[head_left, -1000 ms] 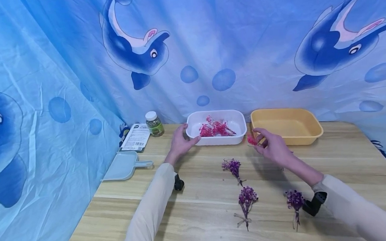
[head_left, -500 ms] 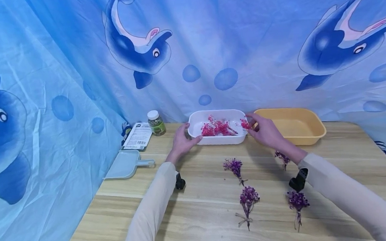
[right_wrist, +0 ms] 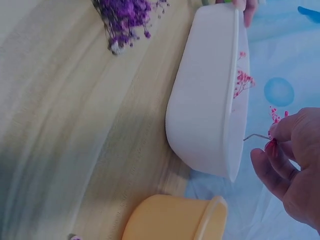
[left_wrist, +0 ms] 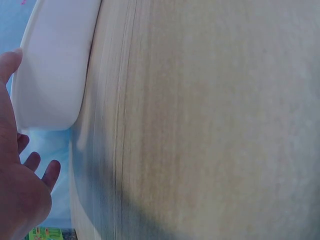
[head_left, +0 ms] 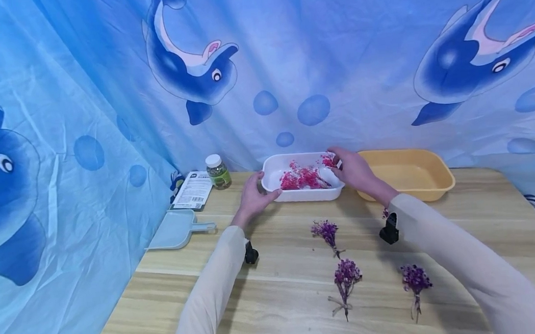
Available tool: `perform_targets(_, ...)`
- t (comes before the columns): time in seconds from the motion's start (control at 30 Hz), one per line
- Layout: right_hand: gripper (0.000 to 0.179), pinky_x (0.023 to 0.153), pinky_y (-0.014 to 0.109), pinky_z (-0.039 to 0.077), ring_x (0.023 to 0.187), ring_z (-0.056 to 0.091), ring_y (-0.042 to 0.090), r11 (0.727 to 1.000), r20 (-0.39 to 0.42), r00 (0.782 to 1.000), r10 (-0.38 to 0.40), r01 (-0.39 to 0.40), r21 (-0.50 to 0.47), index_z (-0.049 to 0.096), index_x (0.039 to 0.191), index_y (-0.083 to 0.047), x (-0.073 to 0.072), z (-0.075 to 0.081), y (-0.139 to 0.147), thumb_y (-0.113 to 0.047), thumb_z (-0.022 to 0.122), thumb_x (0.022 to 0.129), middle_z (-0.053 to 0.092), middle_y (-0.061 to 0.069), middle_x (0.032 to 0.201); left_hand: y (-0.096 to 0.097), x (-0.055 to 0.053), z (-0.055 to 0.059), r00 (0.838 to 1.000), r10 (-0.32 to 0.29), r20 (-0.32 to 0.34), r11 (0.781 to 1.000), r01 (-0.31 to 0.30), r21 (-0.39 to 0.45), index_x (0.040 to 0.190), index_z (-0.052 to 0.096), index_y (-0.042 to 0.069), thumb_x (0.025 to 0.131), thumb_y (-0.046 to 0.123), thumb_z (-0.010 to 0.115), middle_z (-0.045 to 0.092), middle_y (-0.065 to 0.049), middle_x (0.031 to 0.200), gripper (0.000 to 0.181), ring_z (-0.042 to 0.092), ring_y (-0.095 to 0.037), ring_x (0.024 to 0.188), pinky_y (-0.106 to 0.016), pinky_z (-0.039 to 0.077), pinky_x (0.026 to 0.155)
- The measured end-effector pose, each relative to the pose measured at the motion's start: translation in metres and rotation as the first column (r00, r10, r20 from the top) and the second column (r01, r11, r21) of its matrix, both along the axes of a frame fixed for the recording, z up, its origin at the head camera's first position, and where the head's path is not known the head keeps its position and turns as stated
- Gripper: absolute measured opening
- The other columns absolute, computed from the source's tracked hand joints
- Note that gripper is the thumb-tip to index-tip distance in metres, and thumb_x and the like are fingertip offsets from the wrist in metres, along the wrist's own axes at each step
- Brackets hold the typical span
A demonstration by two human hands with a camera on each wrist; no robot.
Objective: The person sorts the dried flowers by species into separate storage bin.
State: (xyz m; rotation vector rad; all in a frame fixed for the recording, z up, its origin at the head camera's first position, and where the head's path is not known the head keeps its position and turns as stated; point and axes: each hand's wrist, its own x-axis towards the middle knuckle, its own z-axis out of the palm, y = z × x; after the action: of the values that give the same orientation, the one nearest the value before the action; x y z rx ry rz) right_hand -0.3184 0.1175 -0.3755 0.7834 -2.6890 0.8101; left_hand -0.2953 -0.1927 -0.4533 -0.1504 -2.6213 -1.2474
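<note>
My left hand [head_left: 253,198] holds the left end of a white plastic basin [head_left: 306,196], thumb at its near rim and fingers round the end. In the left wrist view the thumb lies on the basin's rim. Pink-red dried flower sprigs [head_left: 304,179] lie in the basin. Over its back right corner, my right hand [head_left: 354,169] pinches a small pink-red dried flower sprig [head_left: 327,159] between thumb and fingers. The right wrist view shows this sprig's thin bent stem [right_wrist: 256,135] sticking out toward the basin.
A yellow basin [head_left: 407,195] stands to the right. Bunches of purple dried flowers [head_left: 346,274] tied with twine lie on the wooden table [head_left: 280,299]. At the left are a lidded jar [head_left: 218,172], a printed packet [head_left: 192,191] and a light blue dustpan [head_left: 172,230].
My right hand has moved left and away from me, carrying the pink-red sprig from between the two basins to over the white one. The left hand stays at the basin's end.
</note>
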Motion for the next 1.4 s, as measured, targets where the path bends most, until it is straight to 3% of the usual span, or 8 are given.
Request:
perform_targets(0.43, 0.055, 0.079, 0.048, 0.054, 0.095, 0.063, 0.034, 0.999, 0.034, 0.999, -0.007, 0.005, 0.043, 0.046, 0.143, 0.003, -0.025, -0.004, -0.016, -0.002, 0.068, 0.092, 0.066, 0.020, 0.106, 0.000, 0.000, -0.001, 1.000, 0.002, -0.002, 1.000, -0.002, 0.002, 0.147, 0.043, 0.002, 0.080, 0.035, 0.084, 0.044, -0.018, 0.149, 0.085, 0.039, -0.033, 0.137, -0.047, 0.028, 0.115)
perform_targets(0.8, 0.057, 0.087, 0.048, 0.053, 0.104, 0.060, 0.034, 0.996, 0.089, 0.994, -0.061, 0.055, 0.073, 0.047, 0.144, -0.002, -0.038, -0.012, -0.026, -0.003, 0.070, 0.092, 0.062, 0.018, 0.116, -0.001, 0.000, -0.001, 1.000, -0.003, -0.019, 1.000, 0.004, 0.017, 0.146, 0.043, 0.000, 0.077, 0.033, 0.086, 0.046, -0.019, 0.147, 0.087, 0.040, -0.035, 0.135, -0.050, 0.029, 0.115)
perform_targets(1.03, 0.057, 0.082, 0.047, 0.055, 0.098, 0.061, 0.033, 0.995, 0.088, 0.994, -0.064, 0.057, 0.078, 0.048, 0.142, -0.001, -0.042, -0.017, -0.028, -0.001, 0.071, 0.090, 0.064, 0.017, 0.110, -0.001, 0.000, -0.002, 0.999, -0.009, -0.035, 1.000, 0.010, 0.015, 0.145, 0.045, -0.001, 0.077, 0.033, 0.086, 0.047, -0.020, 0.145, 0.086, 0.041, -0.036, 0.134, -0.049, 0.030, 0.114)
perform_targets(1.27, 0.046, 0.069, 0.041, 0.055, 0.080, 0.062, 0.029, 0.997, 0.105, 0.993, -0.056, 0.049, 0.067, 0.050, 0.138, 0.003, -0.041, -0.021, -0.029, 0.001, 0.063, 0.093, 0.066, 0.015, 0.092, -0.001, 0.001, -0.001, 0.999, -0.016, -0.040, 1.000, 0.016, 0.019, 0.146, 0.044, 0.000, 0.076, 0.034, 0.085, 0.047, -0.020, 0.145, 0.088, 0.043, -0.037, 0.133, -0.053, 0.032, 0.112)
perform_targets(1.4, 0.045, 0.069, 0.041, 0.056, 0.079, 0.062, 0.029, 0.997, 0.106, 0.993, -0.050, 0.043, 0.064, 0.051, 0.137, 0.005, -0.041, -0.020, -0.027, 0.002, 0.062, 0.093, 0.066, 0.016, 0.092, -0.002, 0.001, -0.001, 0.999, -0.015, -0.031, 1.000, 0.015, 0.010, 0.146, 0.044, 0.001, 0.077, 0.035, 0.085, 0.047, -0.020, 0.146, 0.087, 0.042, -0.036, 0.133, -0.052, 0.031, 0.112)
